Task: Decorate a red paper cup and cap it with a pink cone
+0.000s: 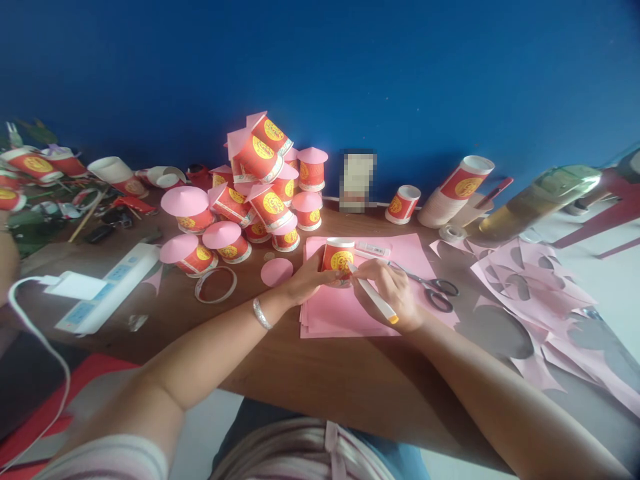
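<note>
My left hand [309, 280] is closed around the side of a red paper cup [340, 257] with a yellow round emblem, its white rim facing up. In my right hand [393, 290] is a white utility knife [379, 301] with a yellow end, gripped like a pen. Its tip is at the cup's front; whether it pierces the wall I cannot tell. Below both hands lies a stack of pink paper [340, 320]. Scissors [440, 293] with dark handles rest at the stack's right edge, and a small white packet [374, 249] lies behind the cup.
Several red cups with pink cone tops [185, 207] are piled left of centre. A tape roll [216, 285] and a pink disc [277, 272] lie before them. Stacked cups [463, 183], a bottle [535, 200] and pink scraps [530, 273] are rightward; a power strip [113, 287] is leftward.
</note>
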Available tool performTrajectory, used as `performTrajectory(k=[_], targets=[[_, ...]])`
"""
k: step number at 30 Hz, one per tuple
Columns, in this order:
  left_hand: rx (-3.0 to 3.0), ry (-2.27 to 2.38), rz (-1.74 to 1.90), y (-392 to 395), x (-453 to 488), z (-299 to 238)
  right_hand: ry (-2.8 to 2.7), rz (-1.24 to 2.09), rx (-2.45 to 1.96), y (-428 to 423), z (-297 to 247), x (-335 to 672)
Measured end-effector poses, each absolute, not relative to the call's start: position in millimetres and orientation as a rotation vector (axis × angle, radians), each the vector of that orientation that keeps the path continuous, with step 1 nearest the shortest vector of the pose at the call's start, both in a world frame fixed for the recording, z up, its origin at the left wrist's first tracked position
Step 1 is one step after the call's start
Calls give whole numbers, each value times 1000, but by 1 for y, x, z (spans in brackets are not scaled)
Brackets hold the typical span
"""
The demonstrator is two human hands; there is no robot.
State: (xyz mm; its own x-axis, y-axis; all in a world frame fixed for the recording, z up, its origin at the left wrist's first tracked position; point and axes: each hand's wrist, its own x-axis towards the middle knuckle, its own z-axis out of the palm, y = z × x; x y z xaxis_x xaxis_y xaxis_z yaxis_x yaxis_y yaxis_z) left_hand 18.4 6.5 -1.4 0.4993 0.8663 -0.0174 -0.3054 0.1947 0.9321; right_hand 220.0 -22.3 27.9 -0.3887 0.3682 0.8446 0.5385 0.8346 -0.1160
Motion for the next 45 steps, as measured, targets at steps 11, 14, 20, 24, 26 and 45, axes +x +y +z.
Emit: performTrajectory(k=[11, 14, 20, 24, 26, 45], targets=[[1084, 682, 892, 5, 18, 4, -2026, -173, -606, -24, 28, 218], [1079, 694, 892, 5, 18, 2, -2023, -164, -592, -24, 29, 218], [1107, 709, 896, 6, 18, -1, -2033, -171, -604, -23, 28, 220], [1119, 694, 899, 6, 18, -1, -2024, -171, -603, -23, 28, 220], [1126, 675, 891, 5, 18, 2, -2029, -167, -595, -23, 29, 220], [1154, 665, 890, 4, 19, 6, -2088, -134, -594, -25, 32, 221]])
